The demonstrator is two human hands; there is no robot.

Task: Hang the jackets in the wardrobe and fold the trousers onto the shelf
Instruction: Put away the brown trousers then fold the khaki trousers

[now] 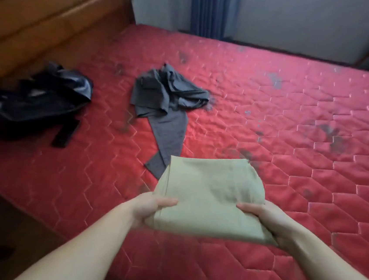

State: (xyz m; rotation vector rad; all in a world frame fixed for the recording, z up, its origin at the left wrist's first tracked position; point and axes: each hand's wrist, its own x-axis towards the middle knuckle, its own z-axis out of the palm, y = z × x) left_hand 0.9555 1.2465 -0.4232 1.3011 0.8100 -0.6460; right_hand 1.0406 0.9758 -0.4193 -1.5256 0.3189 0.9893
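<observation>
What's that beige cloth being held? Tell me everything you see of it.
The beige trousers are pale khaki, woven-looking cloth, folded into a flat, thick rectangle. The left hand and right hand grip its near side edges, thumbs on top, holding it over the red mattress. Its far corner hides the tip of the grey trousers.

Bed (295,119): bare quilted surface across the right half and far side gives open passage. Grey trousers (164,101) lie crumpled at centre, one leg trailing to the folded beige trousers (209,195) in front. A black jacket (35,101) fills the left, just beside the wooden headboard (43,22) that walls that side.
</observation>
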